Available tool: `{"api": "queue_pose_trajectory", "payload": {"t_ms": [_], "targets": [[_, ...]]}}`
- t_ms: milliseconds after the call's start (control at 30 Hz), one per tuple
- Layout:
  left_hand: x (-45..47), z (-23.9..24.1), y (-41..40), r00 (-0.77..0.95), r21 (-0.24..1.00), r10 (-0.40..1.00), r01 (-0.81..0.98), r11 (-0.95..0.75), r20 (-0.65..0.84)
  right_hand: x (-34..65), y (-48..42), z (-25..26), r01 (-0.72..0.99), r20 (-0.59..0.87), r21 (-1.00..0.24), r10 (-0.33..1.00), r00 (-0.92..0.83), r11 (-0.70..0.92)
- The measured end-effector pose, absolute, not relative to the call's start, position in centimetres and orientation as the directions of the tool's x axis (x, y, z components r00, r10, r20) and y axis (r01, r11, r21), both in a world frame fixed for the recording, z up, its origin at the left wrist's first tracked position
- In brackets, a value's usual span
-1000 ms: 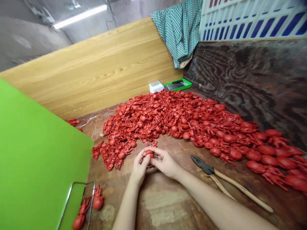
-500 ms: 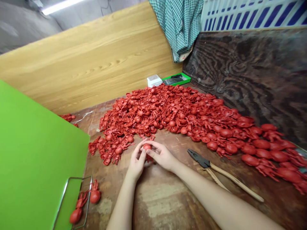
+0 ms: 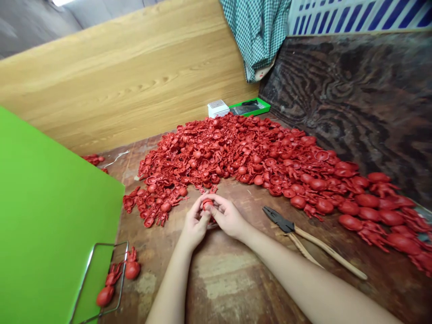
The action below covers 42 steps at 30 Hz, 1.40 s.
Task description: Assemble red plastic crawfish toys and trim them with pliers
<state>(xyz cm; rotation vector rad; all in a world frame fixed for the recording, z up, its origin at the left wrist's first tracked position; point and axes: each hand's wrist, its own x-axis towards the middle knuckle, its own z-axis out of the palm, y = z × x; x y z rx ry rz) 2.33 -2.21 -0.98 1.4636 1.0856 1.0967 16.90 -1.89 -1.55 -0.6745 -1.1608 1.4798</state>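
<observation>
Both hands meet over the worn wooden table (image 3: 229,279) just in front of a big pile of red plastic crab-like toy parts (image 3: 243,157). My left hand (image 3: 195,224) and my right hand (image 3: 227,217) pinch the same small red plastic piece (image 3: 206,204) between their fingertips. Part of the piece is hidden by my fingers.
Pliers with pale wooden handles (image 3: 310,240) lie right of my right wrist. A green board (image 3: 50,216) stands at the left, with a wire frame (image 3: 101,279) and two red toys (image 3: 131,269) at its foot. A white box (image 3: 218,108) and a green tray (image 3: 251,106) sit at the back.
My hands have closed tighter round the red piece, fingers curling over it. The camera has tilted a little, so everything sits slightly higher in view.
</observation>
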Motion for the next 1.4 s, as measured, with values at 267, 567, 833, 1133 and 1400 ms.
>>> {"api": "queue_pose_trajectory", "payload": {"t_ms": [267,567,833,1133,1400], "targets": [[2.5,-0.5,-2.3,0.178,0.987,0.98,0.119,-0.106,0.084,17.2,-2.1,-1.9,-0.294,0.21,-0.945,0.953,-0.22,0.14],[2.5,-0.6,-2.4,0.158,0.99,0.984,0.102,-0.101,0.085,17.3,-1.7,-1.8,-0.344,0.188,-0.934,0.953,-0.236,0.099],[2.8,-1.0,-2.1,0.166,0.998,0.985,0.023,-0.054,0.05,17.8,-1.5,-0.8,-0.29,0.184,-0.945,0.979,-0.082,0.153],[3.3,-0.5,-2.5,0.103,0.986,0.994,-0.156,0.063,-0.047,19.2,-1.2,-0.8,-0.21,0.199,-0.955,0.977,0.073,0.21],[2.2,-0.4,-1.2,-0.081,0.923,0.996,-0.384,0.001,-0.035,18.6,-1.4,-0.9,-0.338,0.137,-0.934,0.99,-0.043,0.115]]}}
